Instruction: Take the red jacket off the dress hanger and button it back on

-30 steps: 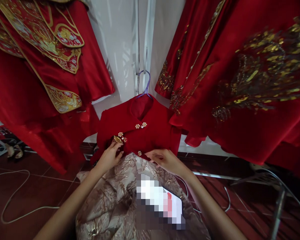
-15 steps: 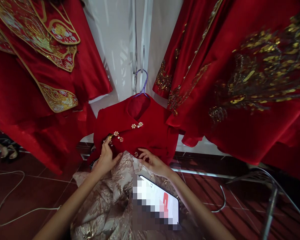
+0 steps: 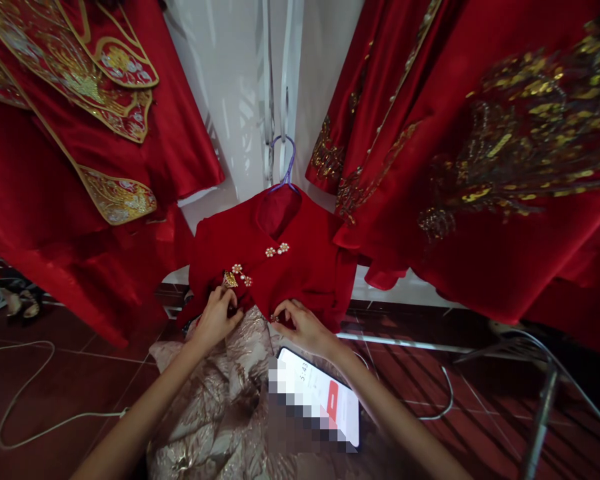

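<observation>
A red cheongsam-style garment (image 3: 305,267) hangs in front of me on a purple hanger (image 3: 289,163), its lower part hidden behind my lap. Pearl flower fastenings (image 3: 277,250) and a gold ornament (image 3: 229,279) decorate its front. My left hand (image 3: 217,323) has its fingers bent onto the cloth just below the ornament. With thumb and forefinger together, my right hand (image 3: 303,327) pinches the garment's edge by a lower flower fastening (image 3: 274,319). Crumpled beige-gold fabric (image 3: 220,400) covers my lap, and a lit phone (image 3: 340,407) rests on it.
Embroidered red garments (image 3: 175,133) hang at the left, and sequined red ones (image 3: 480,267) at the right. A white cable (image 3: 55,427) lies on the tiled floor. Shoes (image 3: 23,303) stand far left. A metal-legged chair (image 3: 540,413) is at the right.
My left hand has come down off the gold ornament, which now shows more fully. My right fingers have closed at the lower flower fastening.
</observation>
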Demonstrator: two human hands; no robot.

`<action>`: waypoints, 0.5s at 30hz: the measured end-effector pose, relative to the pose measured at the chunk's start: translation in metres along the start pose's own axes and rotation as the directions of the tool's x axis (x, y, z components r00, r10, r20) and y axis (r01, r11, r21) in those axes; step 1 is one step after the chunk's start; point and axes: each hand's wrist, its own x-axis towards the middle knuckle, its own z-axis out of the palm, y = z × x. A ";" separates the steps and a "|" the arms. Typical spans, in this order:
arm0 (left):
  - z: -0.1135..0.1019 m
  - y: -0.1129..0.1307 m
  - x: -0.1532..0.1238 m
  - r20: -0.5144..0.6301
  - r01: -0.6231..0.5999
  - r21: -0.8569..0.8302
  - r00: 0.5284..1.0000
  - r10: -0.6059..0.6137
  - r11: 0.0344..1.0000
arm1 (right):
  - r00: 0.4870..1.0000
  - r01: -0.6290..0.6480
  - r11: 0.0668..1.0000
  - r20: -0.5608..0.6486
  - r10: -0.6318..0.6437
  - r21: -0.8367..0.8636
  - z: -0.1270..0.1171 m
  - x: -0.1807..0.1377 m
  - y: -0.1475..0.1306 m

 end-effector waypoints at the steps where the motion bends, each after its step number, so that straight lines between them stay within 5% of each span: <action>1: 0.001 0.001 -0.001 0.001 -0.001 -0.009 1.000 0.001 1.000 | 1.000 0.009 1.000 -0.015 -0.009 -0.006 0.000 0.000 0.000; 8: -0.002 0.004 0.000 -0.013 0.065 -0.079 0.998 -0.066 0.995 | 1.000 0.006 0.999 -0.023 -0.005 0.048 0.014 -0.003 0.003; 15: -0.010 0.011 0.000 0.082 0.000 0.052 0.997 -0.004 0.999 | 0.994 -0.096 0.995 -0.061 0.095 -0.011 0.024 0.000 0.013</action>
